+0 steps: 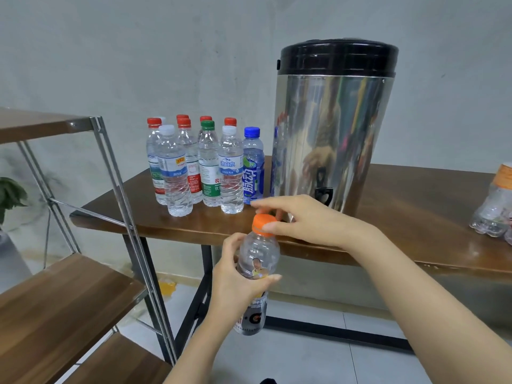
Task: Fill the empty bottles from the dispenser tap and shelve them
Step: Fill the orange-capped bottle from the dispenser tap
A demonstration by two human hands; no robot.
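My left hand (235, 275) grips a clear sports-drink bottle (259, 253) around its upper body, in front of the table edge. My right hand (293, 217) pinches its orange cap (263, 221) from the right. The steel dispenser (329, 128) with a black lid stands on the wooden table (401, 217); its black tap (323, 194) is just behind my right hand. Several capped water bottles (205, 164) with red, white, green and blue caps stand grouped to the left of the dispenser. A wooden shelf unit (55, 295) with a metal frame is at the left.
More clear bottles (496, 206), one with an orange label, lie at the table's right edge. A green plant (11, 195) is behind the shelf unit at far left. Grey floor tiles lie below the table, and a grey wall is behind it.
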